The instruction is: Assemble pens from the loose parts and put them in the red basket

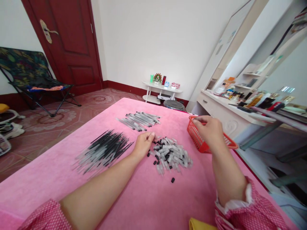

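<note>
My left hand point(143, 144) is closed in a pinch at the left edge of a heap of clear pen caps point(174, 155) and small black plugs point(173, 180). Whatever its fingertips hold is too small to make out. Over the red plastic basket point(195, 135) hangs my right hand point(210, 130), fingers bent together; anything in them is hidden. To the left of the heap lies a wide pile of black-and-clear pen refills point(107, 148). Farther back, several clear pen barrels with dark ends point(140, 120) lie side by side.
A pink cloth point(144, 198) covers the table, with a yellow object point(200, 224) at its near edge. Along the right stands a white dresser point(216, 105) crowded with bottles. A folding chair point(35, 76) stands at the left, by the red door point(67, 44).
</note>
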Demonstrator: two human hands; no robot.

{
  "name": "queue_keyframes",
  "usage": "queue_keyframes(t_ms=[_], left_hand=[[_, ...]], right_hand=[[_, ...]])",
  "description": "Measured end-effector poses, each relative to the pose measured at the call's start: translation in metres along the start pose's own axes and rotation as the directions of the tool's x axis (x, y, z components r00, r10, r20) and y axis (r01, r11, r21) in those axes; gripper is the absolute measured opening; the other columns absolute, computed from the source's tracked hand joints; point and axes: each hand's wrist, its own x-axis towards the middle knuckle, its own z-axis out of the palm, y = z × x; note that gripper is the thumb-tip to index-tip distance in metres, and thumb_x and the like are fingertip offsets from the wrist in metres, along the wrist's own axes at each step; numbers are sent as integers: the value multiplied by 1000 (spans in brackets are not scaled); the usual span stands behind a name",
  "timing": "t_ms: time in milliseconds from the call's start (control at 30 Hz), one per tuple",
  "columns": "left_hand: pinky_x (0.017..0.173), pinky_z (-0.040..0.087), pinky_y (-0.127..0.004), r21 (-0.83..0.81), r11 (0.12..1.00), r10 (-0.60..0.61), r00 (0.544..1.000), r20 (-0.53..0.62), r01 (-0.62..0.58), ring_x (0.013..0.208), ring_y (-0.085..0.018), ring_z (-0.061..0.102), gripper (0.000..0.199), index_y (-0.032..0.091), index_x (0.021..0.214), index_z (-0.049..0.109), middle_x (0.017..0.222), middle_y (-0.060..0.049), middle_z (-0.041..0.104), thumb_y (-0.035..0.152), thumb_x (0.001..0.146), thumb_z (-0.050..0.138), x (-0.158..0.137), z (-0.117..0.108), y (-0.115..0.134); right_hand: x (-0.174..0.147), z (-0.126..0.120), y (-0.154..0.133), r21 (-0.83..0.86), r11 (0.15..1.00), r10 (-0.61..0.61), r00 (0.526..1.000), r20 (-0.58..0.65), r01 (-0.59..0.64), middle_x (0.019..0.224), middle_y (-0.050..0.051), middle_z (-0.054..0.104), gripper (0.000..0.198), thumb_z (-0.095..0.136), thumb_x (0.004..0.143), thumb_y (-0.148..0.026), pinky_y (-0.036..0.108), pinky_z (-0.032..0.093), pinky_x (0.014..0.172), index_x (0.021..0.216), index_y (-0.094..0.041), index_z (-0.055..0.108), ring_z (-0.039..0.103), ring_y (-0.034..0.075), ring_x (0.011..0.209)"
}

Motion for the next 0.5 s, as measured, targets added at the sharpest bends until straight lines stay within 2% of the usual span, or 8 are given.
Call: queue_keyframes(t_ms=[100,200,333,500], left_hand=[[66,42,-25,35,999,-5,1000,6,5,67,-16,60,40,14,66,63,67,-3,65,41,85,41,1,1,-2],[65,42,-25,40,999,0,1000,4,0,66,-16,60,41,14,67,64,66,-2,65,41,85,40,1,1,-3],[64,42,-25,37,999,-2,1000,6,2,64,-15,60,42,14,68,64,66,-2,66,42,86,38,1,-1,-3],[63,42,-24,66,998,12,1000,18,-13,64,-15,59,43,15,65,64,65,-2,65,41,86,37,1,-4,-1]], right_hand=[[-4,40,-27,146,982,-149,963,223,118,89,5,70,19,53,75,-24,27,45,75,83,-17,69,62,17,83],[3,89,-44,34,989,-146,895,421,145,100,4,68,25,53,75,-18,22,44,81,95,-17,67,61,14,92],[24,137,-55,-80,987,-87,874,478,142,107,9,66,35,55,71,-10,22,43,81,105,-14,63,60,16,97],[40,159,-70,-196,968,-42,876,481,154,103,13,66,32,52,75,-15,28,43,79,105,-15,62,60,22,100]])
